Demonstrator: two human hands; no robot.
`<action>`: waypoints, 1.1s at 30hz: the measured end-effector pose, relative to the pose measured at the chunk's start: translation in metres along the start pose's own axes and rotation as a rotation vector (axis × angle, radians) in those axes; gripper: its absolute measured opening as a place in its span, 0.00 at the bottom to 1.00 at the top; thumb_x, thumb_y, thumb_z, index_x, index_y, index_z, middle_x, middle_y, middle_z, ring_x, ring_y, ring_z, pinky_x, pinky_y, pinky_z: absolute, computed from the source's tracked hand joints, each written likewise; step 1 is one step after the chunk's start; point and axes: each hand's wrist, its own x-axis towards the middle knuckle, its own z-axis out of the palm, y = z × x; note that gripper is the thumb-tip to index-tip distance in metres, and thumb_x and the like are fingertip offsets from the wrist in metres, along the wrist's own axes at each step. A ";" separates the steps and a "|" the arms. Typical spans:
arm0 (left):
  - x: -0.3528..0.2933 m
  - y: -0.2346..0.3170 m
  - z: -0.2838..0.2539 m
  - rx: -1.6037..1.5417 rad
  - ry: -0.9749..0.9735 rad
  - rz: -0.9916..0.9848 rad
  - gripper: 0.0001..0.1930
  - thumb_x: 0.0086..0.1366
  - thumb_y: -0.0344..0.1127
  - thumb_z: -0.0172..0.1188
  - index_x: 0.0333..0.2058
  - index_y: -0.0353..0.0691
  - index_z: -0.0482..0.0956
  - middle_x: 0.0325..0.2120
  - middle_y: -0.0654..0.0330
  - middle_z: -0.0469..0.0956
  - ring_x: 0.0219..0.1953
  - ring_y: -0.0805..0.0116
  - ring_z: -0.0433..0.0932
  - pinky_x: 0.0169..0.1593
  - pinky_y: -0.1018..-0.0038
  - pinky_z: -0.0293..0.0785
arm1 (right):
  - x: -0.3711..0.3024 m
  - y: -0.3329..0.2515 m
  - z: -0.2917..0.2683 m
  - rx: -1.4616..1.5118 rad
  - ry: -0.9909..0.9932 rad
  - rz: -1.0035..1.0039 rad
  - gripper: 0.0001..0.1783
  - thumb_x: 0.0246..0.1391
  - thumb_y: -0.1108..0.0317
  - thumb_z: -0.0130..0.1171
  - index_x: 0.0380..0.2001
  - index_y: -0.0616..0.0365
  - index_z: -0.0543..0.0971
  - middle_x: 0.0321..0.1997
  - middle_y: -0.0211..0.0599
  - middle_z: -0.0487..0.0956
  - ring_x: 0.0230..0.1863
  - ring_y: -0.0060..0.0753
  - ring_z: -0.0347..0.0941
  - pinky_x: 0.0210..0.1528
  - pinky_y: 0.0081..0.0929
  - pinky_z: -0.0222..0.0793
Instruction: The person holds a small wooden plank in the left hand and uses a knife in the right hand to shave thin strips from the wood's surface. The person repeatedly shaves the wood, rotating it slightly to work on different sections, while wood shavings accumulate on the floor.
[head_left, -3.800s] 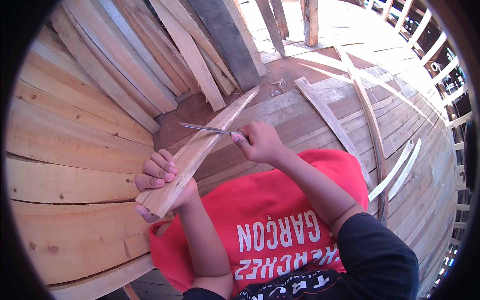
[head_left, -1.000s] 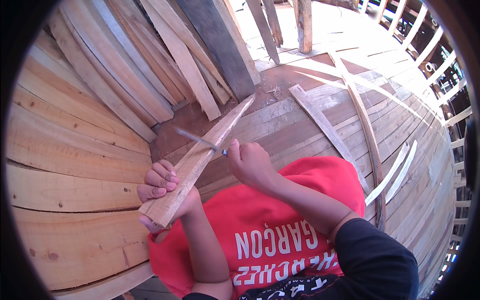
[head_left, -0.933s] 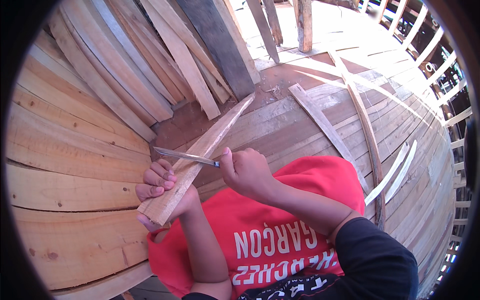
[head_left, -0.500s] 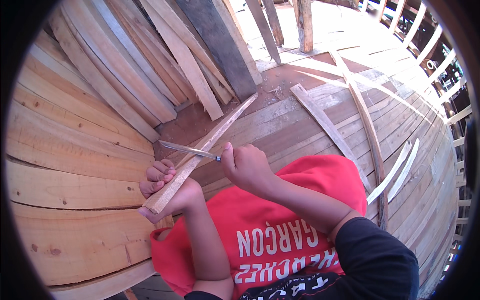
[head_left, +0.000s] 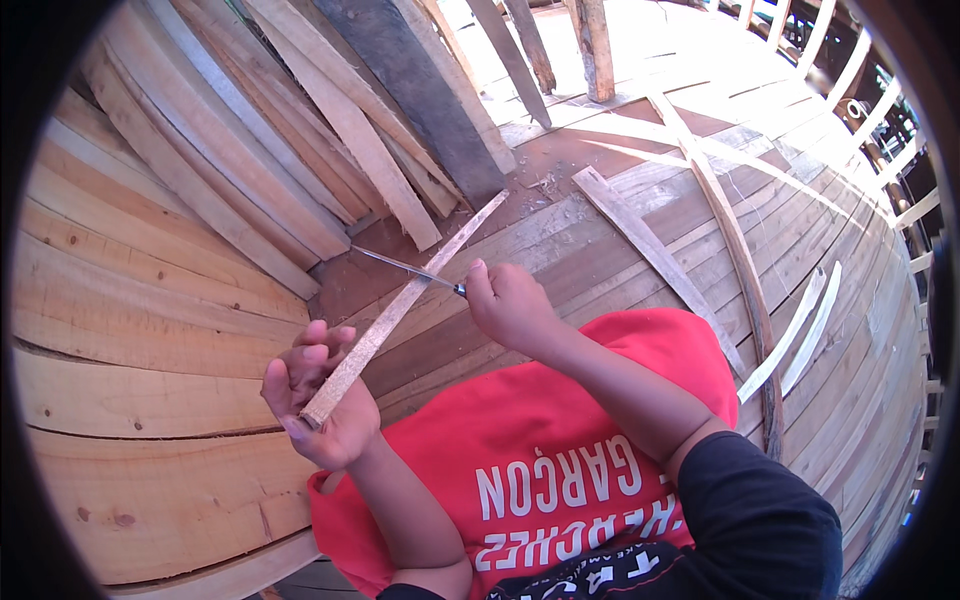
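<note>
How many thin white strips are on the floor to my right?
2: one strip crosses the long board; the other strip lies just to its right. Any under the red cloth would be hidden.

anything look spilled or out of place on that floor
Small pale wood shavings lie scattered on the brown plank floor, near the foot of the dark wooden post, like unswept litter. One thin, pale, curved wood strip lies askew across a long brown board.

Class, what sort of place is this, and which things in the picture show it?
Probably a woodworking area or building site: rough boards lean at the upper left, pale shavings lie on the floor, and the right hand holds a knife across a strip of wood.
</note>
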 end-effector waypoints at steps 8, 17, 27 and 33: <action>-0.002 -0.011 0.003 0.008 -0.234 0.231 0.29 0.73 0.58 0.31 0.36 0.40 0.73 0.26 0.55 0.73 0.28 0.61 0.75 0.42 0.52 0.77 | 0.008 -0.004 -0.017 -0.022 -0.075 0.069 0.33 0.65 0.54 0.39 0.15 0.67 0.77 0.17 0.58 0.75 0.26 0.64 0.76 0.38 0.54 0.71; -0.021 -0.011 0.009 -0.181 -0.223 0.137 0.25 0.70 0.52 0.39 0.29 0.36 0.73 0.22 0.52 0.75 0.26 0.59 0.74 0.34 0.55 0.77 | -0.021 -0.049 -0.041 -0.222 -0.140 0.035 0.31 0.64 0.54 0.38 0.18 0.68 0.78 0.20 0.58 0.76 0.29 0.64 0.76 0.39 0.53 0.72; -0.016 -0.010 -0.005 -0.179 -0.306 0.059 0.21 0.67 0.51 0.37 0.31 0.43 0.74 0.22 0.61 0.72 0.27 0.64 0.70 0.38 0.59 0.72 | -0.010 -0.035 -0.034 -0.256 -0.087 0.032 0.30 0.62 0.55 0.39 0.17 0.67 0.78 0.20 0.59 0.76 0.28 0.65 0.76 0.38 0.54 0.72; -0.013 -0.015 -0.013 -0.204 -0.291 0.058 0.21 0.67 0.52 0.38 0.31 0.43 0.74 0.21 0.60 0.72 0.26 0.65 0.70 0.37 0.59 0.73 | -0.012 -0.031 -0.027 -0.218 -0.073 0.036 0.30 0.62 0.55 0.40 0.16 0.66 0.77 0.18 0.58 0.75 0.27 0.64 0.75 0.36 0.54 0.71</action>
